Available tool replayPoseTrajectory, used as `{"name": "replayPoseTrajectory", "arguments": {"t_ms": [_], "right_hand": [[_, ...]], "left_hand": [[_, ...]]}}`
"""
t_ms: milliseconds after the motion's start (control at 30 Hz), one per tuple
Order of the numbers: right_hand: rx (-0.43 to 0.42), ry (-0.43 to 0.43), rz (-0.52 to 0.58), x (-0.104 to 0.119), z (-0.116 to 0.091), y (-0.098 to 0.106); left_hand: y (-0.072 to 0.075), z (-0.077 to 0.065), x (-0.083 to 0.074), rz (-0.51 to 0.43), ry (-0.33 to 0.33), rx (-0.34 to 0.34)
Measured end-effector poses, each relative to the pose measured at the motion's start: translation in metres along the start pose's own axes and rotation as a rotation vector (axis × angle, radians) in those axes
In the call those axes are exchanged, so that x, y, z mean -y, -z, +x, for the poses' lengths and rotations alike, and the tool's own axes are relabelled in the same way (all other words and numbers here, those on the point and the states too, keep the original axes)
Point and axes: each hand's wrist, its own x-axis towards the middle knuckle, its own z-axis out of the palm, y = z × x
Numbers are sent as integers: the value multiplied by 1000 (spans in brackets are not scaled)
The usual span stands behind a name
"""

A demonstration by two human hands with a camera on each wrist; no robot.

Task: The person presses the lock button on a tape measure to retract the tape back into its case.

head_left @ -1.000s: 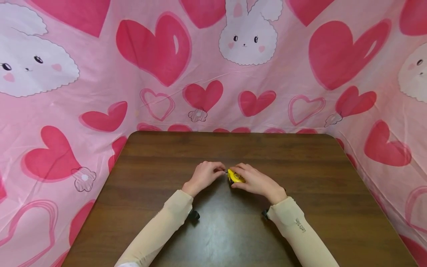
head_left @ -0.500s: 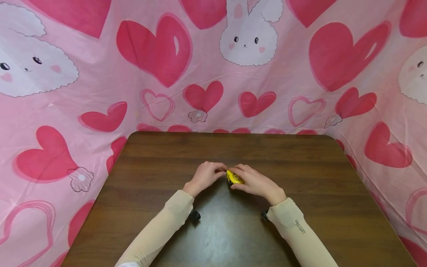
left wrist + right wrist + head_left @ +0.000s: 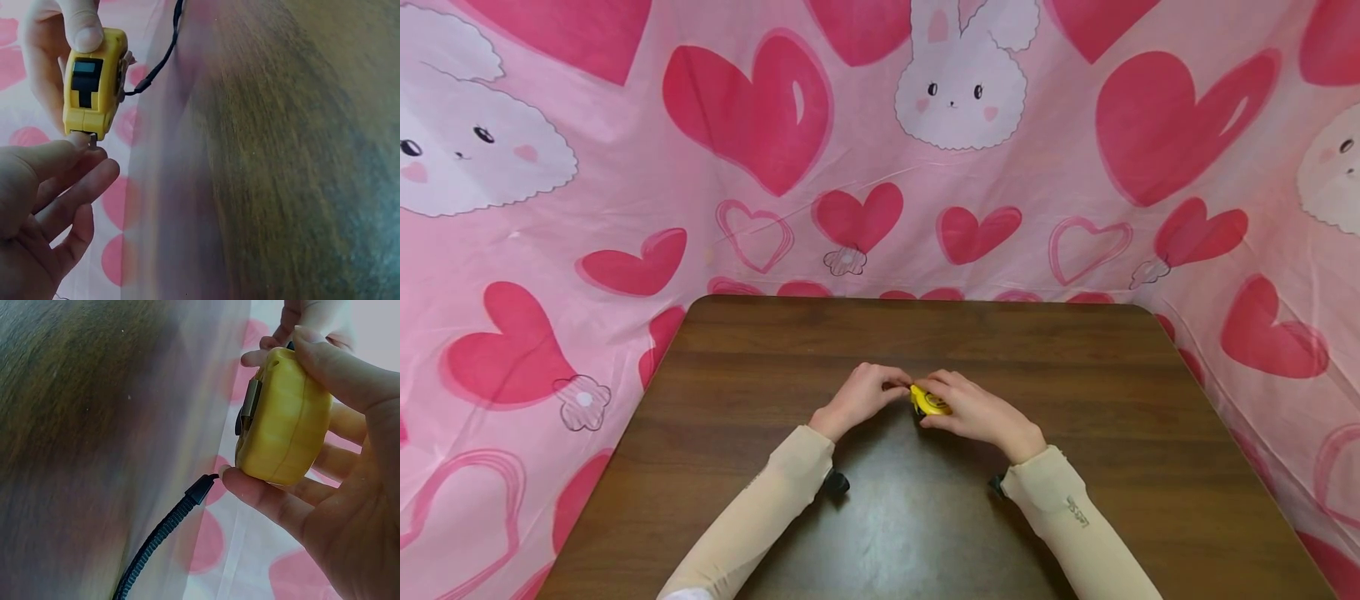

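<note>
A yellow tape measure with a black lock button is held up over the table. My right hand grips its case, the thumb on one side and fingers curled round the other in the right wrist view. My left hand is at the mouth of the case, where thumb and forefinger pinch the small metal end hook. Any blade outside the case is hidden by the fingertips. A black wrist strap hangs from the case, and a metal belt clip shows on its side.
The brown wooden table extends around both arms. A pink cloth with hearts and rabbits stands behind it and along both sides. Small black devices sit beneath the wrists.
A second ago a small gap with a short bit of blade showed between the left fingertips and the case. That gap has closed, with the left fingertips now against the mouth.
</note>
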Motion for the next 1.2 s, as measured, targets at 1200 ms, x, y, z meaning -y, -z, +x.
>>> {"name": "replayPoseTrajectory", "arguments": {"t_ms": [1200], "right_hand": [[-63, -172, -8, -57, -48, 21]], "left_hand": [[50, -69, 29, 374, 23, -171]]}}
